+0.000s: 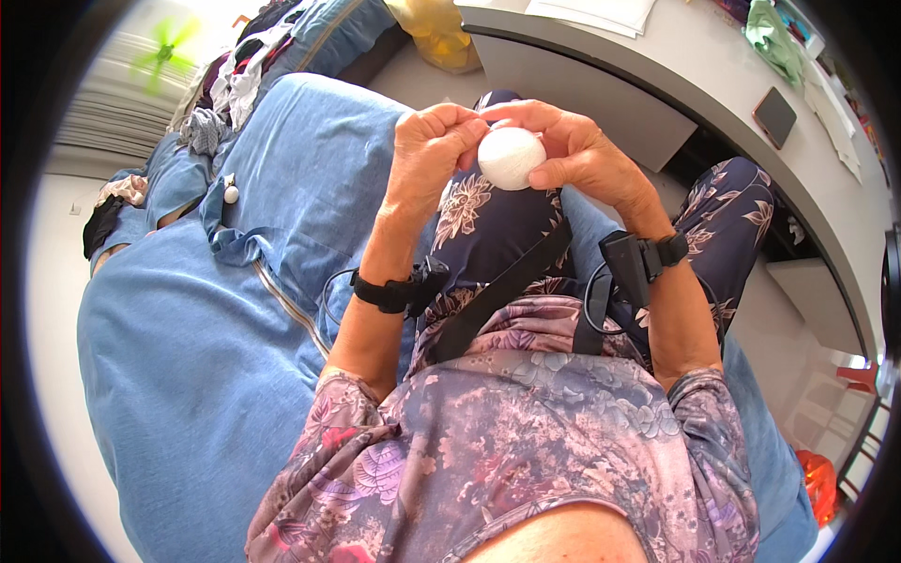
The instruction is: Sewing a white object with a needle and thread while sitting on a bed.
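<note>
A round white ball (511,158), like a ball of thread or yarn, is held up over my lap. My right hand (591,159) grips it from the right, with the thumb on its lower edge and the fingers behind and above it. Close by on the left, my left hand (430,152) is closed in a pinch, its fingertips near the tip of my right index finger. Whatever lies between those fingertips is too small to make out. Both wrists wear black straps with small devices.
A blue covered sofa (188,310) is beside and under me, with a small white round object (231,194) on it and piled clothes (249,70) at the far end. To the right curves a grey desk (694,56) with a phone (774,117). A yellow bag (436,38) stands beyond my knees.
</note>
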Available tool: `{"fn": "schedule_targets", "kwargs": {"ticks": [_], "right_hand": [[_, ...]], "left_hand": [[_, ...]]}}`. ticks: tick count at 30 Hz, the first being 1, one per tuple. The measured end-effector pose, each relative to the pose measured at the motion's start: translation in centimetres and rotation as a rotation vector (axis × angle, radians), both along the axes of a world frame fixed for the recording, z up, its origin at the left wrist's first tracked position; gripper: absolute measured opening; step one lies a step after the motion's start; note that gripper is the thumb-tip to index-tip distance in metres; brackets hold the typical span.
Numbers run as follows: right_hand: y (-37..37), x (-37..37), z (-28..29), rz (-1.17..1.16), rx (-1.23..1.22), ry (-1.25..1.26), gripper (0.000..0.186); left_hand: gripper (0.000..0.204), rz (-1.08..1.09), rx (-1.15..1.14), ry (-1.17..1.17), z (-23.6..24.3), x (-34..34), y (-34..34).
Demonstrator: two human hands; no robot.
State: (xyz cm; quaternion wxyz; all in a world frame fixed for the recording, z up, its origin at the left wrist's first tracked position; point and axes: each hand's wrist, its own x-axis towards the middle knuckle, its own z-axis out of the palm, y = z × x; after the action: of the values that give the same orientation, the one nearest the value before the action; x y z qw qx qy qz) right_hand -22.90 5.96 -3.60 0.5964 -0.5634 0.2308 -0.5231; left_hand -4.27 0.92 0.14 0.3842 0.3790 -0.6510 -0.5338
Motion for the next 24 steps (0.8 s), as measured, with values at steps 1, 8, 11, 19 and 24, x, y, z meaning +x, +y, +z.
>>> {"fn": "schedule_targets", "kwargs": {"ticks": [1, 8, 11, 19, 24], "right_hand": [[-0.1, -0.2, -0.1, 0.002, 0.003, -0.002, 0.064], [-0.5, -0.9, -0.2, -0.002, 0.003, -0.246, 0.057], [-1.5, -1.5, -0.8, -0.056, 0.010, -0.358, 0.066], [-2.1, -0.7, -1.9, -0.109, 0.073, -0.600, 0.044], [-2.4, -0.5, -2.3, -0.284, 0.129, -0.600, 0.039]], "left_hand": [[0.012, 0.002, 0.003, -0.002, -0.1, 0.0, 0.1], [0.012, -0.056, 0.155, 0.047, -0.7, 1.3, 0.7], [0.012, -0.112, 0.172, 0.057, -0.6, 2.0, 1.0], [0.012, -0.168, 0.177, 0.006, -0.3, 1.6, 3.5], [0.011, -0.334, 0.078, -0.116, 1.3, 1.2, 4.8]]}}
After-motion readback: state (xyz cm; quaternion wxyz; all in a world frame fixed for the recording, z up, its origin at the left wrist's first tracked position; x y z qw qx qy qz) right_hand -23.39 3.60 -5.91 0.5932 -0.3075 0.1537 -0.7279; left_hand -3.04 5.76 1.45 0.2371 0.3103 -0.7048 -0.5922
